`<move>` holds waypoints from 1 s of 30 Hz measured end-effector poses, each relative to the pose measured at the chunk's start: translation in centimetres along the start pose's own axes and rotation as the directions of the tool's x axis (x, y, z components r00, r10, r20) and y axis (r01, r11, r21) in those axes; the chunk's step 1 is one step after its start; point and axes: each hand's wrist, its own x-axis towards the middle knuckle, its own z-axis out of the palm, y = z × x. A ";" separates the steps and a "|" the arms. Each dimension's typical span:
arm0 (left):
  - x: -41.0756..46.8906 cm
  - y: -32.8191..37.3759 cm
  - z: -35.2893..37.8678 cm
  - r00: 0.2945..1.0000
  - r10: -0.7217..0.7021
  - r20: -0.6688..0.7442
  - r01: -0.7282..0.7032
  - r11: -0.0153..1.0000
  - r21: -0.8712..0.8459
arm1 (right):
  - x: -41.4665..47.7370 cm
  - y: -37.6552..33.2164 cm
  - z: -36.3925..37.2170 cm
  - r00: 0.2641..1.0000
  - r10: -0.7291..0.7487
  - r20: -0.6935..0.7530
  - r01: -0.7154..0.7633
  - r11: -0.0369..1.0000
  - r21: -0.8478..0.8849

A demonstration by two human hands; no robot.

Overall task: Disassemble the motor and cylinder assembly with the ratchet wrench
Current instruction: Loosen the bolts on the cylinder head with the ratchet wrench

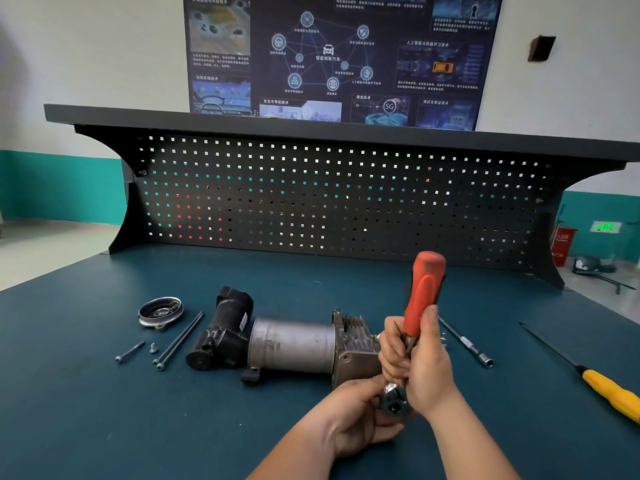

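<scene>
The motor and cylinder assembly (291, 344) lies on its side on the blue bench: black end at left, grey cylinder in the middle, finned block at right. My right hand (420, 362) grips the ratchet wrench (422, 296) low on its red handle, which stands nearly upright. The wrench's metal head (394, 398) sits at the assembly's right end. My left hand (356, 414) pinches that head from below left. What lies under the head is hidden.
A round metal cap (160, 311), two long bolts (180, 337), a shorter bolt (130, 351) and a small screw (153, 348) lie left of the assembly. An extension bar (465, 342) and a yellow-handled screwdriver (602, 388) lie at right. A black pegboard (329, 195) stands behind.
</scene>
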 end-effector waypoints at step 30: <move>2.4 -1.8 0.7 0.979 0.176 -0.102 -0.175 0.984 0.026 | 0.3 -1.1 -5.2 0.982 0.116 -0.151 -0.057 0.936 0.348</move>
